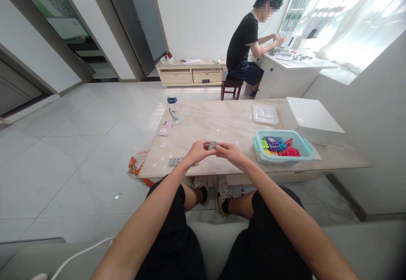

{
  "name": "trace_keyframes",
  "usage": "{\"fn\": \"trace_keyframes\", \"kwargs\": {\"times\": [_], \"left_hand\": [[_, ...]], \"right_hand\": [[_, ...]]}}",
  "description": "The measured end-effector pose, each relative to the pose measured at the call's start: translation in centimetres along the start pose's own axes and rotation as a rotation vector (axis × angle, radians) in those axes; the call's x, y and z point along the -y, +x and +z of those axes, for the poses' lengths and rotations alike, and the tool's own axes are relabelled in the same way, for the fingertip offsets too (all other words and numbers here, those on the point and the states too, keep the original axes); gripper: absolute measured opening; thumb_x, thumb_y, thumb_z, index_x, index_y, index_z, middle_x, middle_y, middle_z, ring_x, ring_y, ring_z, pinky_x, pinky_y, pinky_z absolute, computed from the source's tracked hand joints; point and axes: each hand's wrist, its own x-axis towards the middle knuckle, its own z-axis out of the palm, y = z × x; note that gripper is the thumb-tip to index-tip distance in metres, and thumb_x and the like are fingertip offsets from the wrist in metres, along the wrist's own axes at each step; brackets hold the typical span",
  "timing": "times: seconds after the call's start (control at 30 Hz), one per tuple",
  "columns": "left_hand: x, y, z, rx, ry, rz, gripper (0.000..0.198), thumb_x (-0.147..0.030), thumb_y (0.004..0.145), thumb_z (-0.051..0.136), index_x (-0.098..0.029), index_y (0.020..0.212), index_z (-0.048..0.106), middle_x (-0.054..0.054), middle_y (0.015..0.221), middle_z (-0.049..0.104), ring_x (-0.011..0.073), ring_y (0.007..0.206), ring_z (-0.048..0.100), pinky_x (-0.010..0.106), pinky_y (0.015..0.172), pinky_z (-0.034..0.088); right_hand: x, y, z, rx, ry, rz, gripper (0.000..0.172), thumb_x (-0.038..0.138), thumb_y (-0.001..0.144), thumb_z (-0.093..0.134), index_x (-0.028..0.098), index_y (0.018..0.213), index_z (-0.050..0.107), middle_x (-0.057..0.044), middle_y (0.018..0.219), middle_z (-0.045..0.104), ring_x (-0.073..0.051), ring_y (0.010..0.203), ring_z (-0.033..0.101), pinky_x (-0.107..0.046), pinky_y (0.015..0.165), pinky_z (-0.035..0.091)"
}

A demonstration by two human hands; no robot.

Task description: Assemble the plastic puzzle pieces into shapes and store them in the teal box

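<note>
A small grey piece (212,145) is held between both hands above the front part of the table. My left hand (198,151) has its fingers closed on the piece's left side. From the right, my right hand (229,151) pinches it with thumb and fingertips. Flat grey toothed pieces (175,161) lie on the tabletop, partly behind my left hand and forearm. A small white piece (163,145) rests farther left. The fine shape of the held piece is too small to tell.
On the table (215,121) are a teal-rimmed bin (258,149) of coloured pieces, a clear lid (265,114), a white box (314,115), a bottle (173,110) and a pink phone (165,128). A person (242,39) sits at another desk behind.
</note>
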Motion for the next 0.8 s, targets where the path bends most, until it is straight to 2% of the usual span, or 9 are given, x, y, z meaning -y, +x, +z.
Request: {"fn": "trace_keyframes", "kwargs": {"times": [0.17,0.37,0.47,0.57,0.67,0.8], "left_hand": [[0.5,0.3,-0.1,-0.04,-0.037,-0.014,0.051,-0.05,0.074,0.093,-0.015,0.109,0.079,0.013,0.102,0.083,0.0292,0.094,0.078,0.036,0.082,0.058],[-0.2,0.2,-0.2,0.016,-0.232,-0.057,0.057,-0.05,0.074,0.097,-0.015,0.116,0.079,0.015,0.107,0.084,0.0317,0.103,0.079,0.039,0.088,0.058],[-1.3,0.0,-0.1,0.007,-0.358,-0.129,0.058,-0.051,0.076,0.096,-0.015,0.118,0.079,0.016,0.11,0.084,0.0305,0.107,0.078,0.037,0.091,0.056],[-2.3,-0.3,0.0,0.041,-0.538,-0.189,0.053,-0.053,0.083,0.091,-0.015,0.117,0.079,0.016,0.117,0.082,0.0256,0.108,0.078,0.032,0.092,0.055],[-2.8,-0.5,-0.2,0.106,-0.722,-0.195,0.047,-0.05,0.087,0.089,-0.015,0.116,0.08,0.015,0.118,0.082,0.0201,0.102,0.077,0.027,0.088,0.055],[-3.0,-0.7,-1.0,0.134,-0.897,-0.184,0.042,-0.044,0.091,0.085,-0.013,0.12,0.081,0.017,0.116,0.083,0.0184,0.094,0.077,0.026,0.086,0.059]], "right_hand": [[0.6,0.6,0.3,-0.006,0.073,0.011,0.05,0.05,0.078,0.097,0.018,0.113,0.082,-0.009,0.1,0.082,-0.021,0.095,0.076,-0.039,0.096,0.063],[1.3,0.4,0.0,-0.01,0.016,-0.048,0.046,0.05,0.082,0.092,0.021,0.117,0.082,-0.008,0.105,0.084,-0.022,0.099,0.078,-0.037,0.093,0.064],[1.9,0.1,-0.1,-0.065,-0.136,-0.146,0.043,0.051,0.086,0.087,0.021,0.116,0.081,-0.008,0.099,0.084,-0.023,0.094,0.079,-0.035,0.082,0.063],[2.7,0.1,0.1,-0.16,-0.324,-0.335,0.034,0.048,0.092,0.079,0.021,0.112,0.082,-0.007,0.095,0.082,-0.021,0.084,0.076,-0.032,0.073,0.058],[3.4,0.1,0.4,-0.266,-0.401,-0.485,0.03,0.045,0.098,0.07,0.02,0.111,0.081,-0.006,0.098,0.081,-0.017,0.077,0.072,-0.032,0.072,0.055],[4.3,-0.3,0.7,-0.33,-0.364,-0.533,0.036,0.048,0.1,0.066,0.02,0.119,0.079,-0.007,0.108,0.081,-0.017,0.082,0.072,-0.032,0.076,0.055]]}}
